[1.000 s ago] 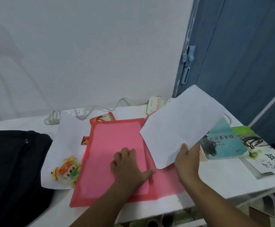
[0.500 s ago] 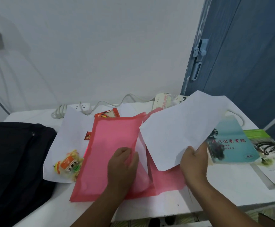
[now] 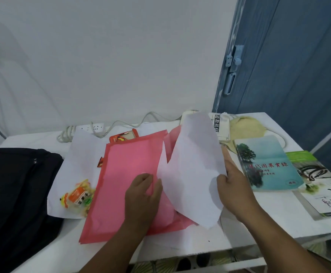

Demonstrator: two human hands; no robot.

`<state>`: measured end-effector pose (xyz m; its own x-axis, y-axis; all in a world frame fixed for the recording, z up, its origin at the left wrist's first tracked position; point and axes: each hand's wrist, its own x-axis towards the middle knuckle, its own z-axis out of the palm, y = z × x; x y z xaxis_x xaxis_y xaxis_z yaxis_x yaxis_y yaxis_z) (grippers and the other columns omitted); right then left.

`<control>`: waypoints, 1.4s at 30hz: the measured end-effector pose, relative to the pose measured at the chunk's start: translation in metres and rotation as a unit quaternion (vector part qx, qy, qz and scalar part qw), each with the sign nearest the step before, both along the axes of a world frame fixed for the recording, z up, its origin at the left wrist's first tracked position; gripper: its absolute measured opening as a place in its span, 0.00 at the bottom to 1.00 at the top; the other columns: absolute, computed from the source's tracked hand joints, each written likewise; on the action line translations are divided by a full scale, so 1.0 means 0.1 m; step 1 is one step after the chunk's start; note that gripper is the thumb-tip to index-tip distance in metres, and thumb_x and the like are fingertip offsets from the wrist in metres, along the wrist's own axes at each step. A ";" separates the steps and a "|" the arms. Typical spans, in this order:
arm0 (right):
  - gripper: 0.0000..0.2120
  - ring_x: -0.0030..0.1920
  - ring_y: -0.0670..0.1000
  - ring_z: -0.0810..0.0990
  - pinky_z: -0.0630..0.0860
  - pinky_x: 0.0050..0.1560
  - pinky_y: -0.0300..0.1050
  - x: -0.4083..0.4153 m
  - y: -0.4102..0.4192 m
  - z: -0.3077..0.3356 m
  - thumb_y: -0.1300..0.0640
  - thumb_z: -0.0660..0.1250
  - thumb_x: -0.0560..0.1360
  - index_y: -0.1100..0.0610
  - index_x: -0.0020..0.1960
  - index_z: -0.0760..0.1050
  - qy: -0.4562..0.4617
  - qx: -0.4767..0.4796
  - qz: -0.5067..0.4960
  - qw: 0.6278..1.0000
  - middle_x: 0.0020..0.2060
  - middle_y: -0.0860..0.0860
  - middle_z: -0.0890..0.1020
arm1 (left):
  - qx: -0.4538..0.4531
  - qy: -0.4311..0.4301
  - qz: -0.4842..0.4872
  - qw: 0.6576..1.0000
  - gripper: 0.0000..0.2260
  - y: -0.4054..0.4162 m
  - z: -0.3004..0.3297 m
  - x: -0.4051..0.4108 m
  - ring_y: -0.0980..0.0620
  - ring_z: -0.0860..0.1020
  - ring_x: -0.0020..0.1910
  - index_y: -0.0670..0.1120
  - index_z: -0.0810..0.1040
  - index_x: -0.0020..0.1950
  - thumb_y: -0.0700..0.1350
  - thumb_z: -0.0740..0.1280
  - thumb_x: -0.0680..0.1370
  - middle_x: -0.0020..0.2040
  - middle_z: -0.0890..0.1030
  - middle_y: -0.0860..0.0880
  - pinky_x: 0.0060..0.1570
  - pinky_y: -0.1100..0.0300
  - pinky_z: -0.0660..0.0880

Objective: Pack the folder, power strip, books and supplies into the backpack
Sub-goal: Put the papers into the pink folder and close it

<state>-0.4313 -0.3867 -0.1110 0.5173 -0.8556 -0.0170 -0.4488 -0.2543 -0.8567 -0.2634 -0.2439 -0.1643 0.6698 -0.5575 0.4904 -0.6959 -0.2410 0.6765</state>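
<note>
The pink folder [image 3: 125, 174] lies flat on the white surface [image 3: 279, 217], its mouth open along its right edge. The left hand [image 3: 143, 196] rests on the folder's top flap near that edge, fingers [image 3: 146, 179] curled over the flap and lifting it slightly. The right hand [image 3: 233, 186] holds a white sheet of paper [image 3: 194, 164], thumb and fingers pinching its right edge; the sheet stands tilted, its lower left part lying in the folder's open mouth, just beside the left hand.

A second white sheet [image 3: 81, 154] lies partly under the folder's left side, with a packet of sweets [image 3: 78, 196] resting on it. A small red box [image 3: 123, 136] shows just behind the folder's far edge. The black backpack [image 3: 16, 194] sits at the left end of the surface, touching the second sheet's corner; whether it is open cannot be told. The white power strip [image 3: 93, 128] lies at the back by the wall with its cable coiled to its left.

To the right of the right hand lies a blue-green book [image 3: 269, 164], with a green and white book [image 3: 318, 184] partly beneath it at the surface's edge. Behind them sit a white book [image 3: 221, 125] and a pale yellow cloth [image 3: 247, 127].
</note>
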 end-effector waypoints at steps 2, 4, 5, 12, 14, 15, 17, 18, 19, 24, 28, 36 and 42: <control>0.25 0.50 0.40 0.77 0.72 0.47 0.35 -0.01 0.00 0.06 0.68 0.53 0.78 0.38 0.57 0.71 -0.002 0.020 0.025 0.999 0.53 0.43 0.80 | 0.016 0.003 0.002 1.000 0.06 0.01 -0.01 -0.01 0.55 0.79 0.47 0.40 0.84 0.50 0.41 0.72 0.76 0.49 0.83 0.50 0.53 0.68 0.75; 0.25 0.50 0.42 0.79 0.77 0.52 0.41 -0.01 -0.01 0.12 0.67 0.53 0.77 0.36 0.50 0.73 -0.007 0.058 0.029 0.998 0.52 0.41 0.82 | 0.054 0.026 0.026 0.998 0.11 0.02 -0.07 -0.02 0.62 0.73 0.55 0.49 0.82 0.59 0.50 0.70 0.78 0.56 0.78 0.58 0.57 0.70 0.67; 0.24 0.51 0.46 0.81 0.78 0.55 0.47 0.00 -0.02 0.14 0.66 0.54 0.77 0.36 0.49 0.74 -0.007 0.076 0.026 0.997 0.52 0.41 0.82 | 0.062 0.029 0.027 0.997 0.12 0.04 -0.08 -0.03 0.63 0.72 0.56 0.52 0.81 0.60 0.52 0.70 0.77 0.57 0.77 0.60 0.56 0.70 0.66; 0.14 0.27 0.56 0.72 0.73 0.33 0.52 0.16 -0.18 0.34 0.68 0.54 0.75 0.57 0.47 0.77 0.059 0.192 0.051 0.978 0.31 0.59 0.78 | 0.114 -0.177 -0.100 0.972 0.10 -0.01 -0.17 0.07 0.42 0.82 0.40 0.39 0.84 0.40 0.31 0.81 0.63 0.38 0.83 0.43 0.32 0.53 0.82; 0.11 0.28 0.54 0.69 0.68 0.33 0.48 0.14 -0.28 0.38 0.68 0.55 0.75 0.59 0.46 0.75 0.087 0.180 0.047 0.979 0.31 0.59 0.74 | 0.100 -0.125 -0.086 0.983 0.08 0.00 -0.18 0.10 0.43 0.82 0.39 0.38 0.84 0.41 0.32 0.79 0.66 0.39 0.83 0.43 0.32 0.52 0.81; 0.11 0.29 0.55 0.68 0.67 0.34 0.47 0.13 -0.33 0.39 0.68 0.56 0.75 0.59 0.47 0.76 0.100 0.178 0.054 0.977 0.32 0.59 0.73 | 0.096 -0.129 -0.088 0.983 0.04 -0.01 -0.20 0.10 0.43 0.81 0.40 0.38 0.84 0.42 0.34 0.77 0.70 0.40 0.83 0.43 0.32 0.52 0.81; 0.12 0.28 0.54 0.68 0.67 0.32 0.45 0.18 -0.35 0.39 0.67 0.55 0.75 0.59 0.49 0.76 0.127 0.178 0.081 0.972 0.33 0.59 0.74 | 0.101 -0.149 -0.078 0.981 0.07 -0.02 -0.22 0.11 0.45 0.81 0.41 0.40 0.85 0.44 0.42 0.70 0.76 0.42 0.83 0.44 0.35 0.55 0.81; 0.13 0.26 0.53 0.68 0.67 0.31 0.44 0.22 -0.34 0.37 0.67 0.55 0.76 0.59 0.50 0.77 0.142 0.175 0.099 0.969 0.32 0.59 0.75 | 0.095 -0.123 -0.065 0.986 0.11 -0.02 -0.21 0.11 0.47 0.81 0.41 0.40 0.85 0.44 0.47 0.67 0.77 0.43 0.83 0.45 0.36 0.56 0.81; 0.14 0.24 0.52 0.69 0.67 0.30 0.43 0.26 -0.32 0.34 0.66 0.55 0.75 0.57 0.51 0.77 0.157 0.171 0.119 0.965 0.32 0.59 0.76 | 0.091 -0.091 -0.052 0.990 0.14 -0.03 -0.20 0.09 0.49 0.80 0.39 0.40 0.85 0.45 0.49 0.66 0.77 0.44 0.83 0.46 0.37 0.57 0.81; 0.17 0.30 0.53 0.74 0.72 0.33 0.44 0.35 -0.39 0.25 0.63 0.57 0.75 0.54 0.61 0.74 0.201 0.135 0.157 0.958 0.42 0.58 0.80 | 0.062 -0.030 -0.028 0.997 0.14 -0.02 -0.11 0.04 0.51 0.78 0.37 0.39 0.84 0.46 0.49 0.67 0.76 0.44 0.82 0.47 0.38 0.56 0.80; 0.50 0.67 0.60 0.69 0.69 0.64 0.59 0.42 -0.27 0.16 0.52 0.76 0.70 0.51 0.78 0.43 0.265 -0.178 0.014 0.948 0.72 0.56 0.62 | 0.065 -0.040 -0.034 0.997 0.10 -0.01 -0.12 0.06 0.51 0.79 0.38 0.39 0.84 0.45 0.45 0.70 0.75 0.44 0.82 0.47 0.39 0.57 0.80; 0.31 0.80 0.62 0.40 0.33 0.75 0.66 0.82 -0.01 -0.26 0.40 0.52 0.82 0.51 0.81 0.52 0.436 -0.294 0.357 0.772 0.81 0.57 0.47 | 0.052 -0.024 -0.042 0.997 0.11 -0.01 -0.10 0.05 0.55 0.76 0.40 0.41 0.84 0.46 0.48 0.67 0.77 0.43 0.81 0.50 0.41 0.60 0.78; 0.30 0.79 0.57 0.34 0.39 0.77 0.63 0.91 0.06 -0.55 0.55 0.56 0.80 0.57 0.80 0.54 0.358 -0.270 0.485 0.751 0.81 0.54 0.46 | 0.049 -0.023 -0.070 0.996 0.12 0.02 -0.07 0.08 0.57 0.76 0.42 0.44 0.85 0.46 0.48 0.64 0.77 0.43 0.81 0.51 0.43 0.60 0.77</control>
<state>-0.3405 -0.3804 -0.1664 0.9249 -0.0645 -0.3748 -0.1247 -0.9825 -0.1386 -0.2552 -0.2422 -0.1711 0.5604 -0.6907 0.4571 -0.7569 -0.2028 0.6213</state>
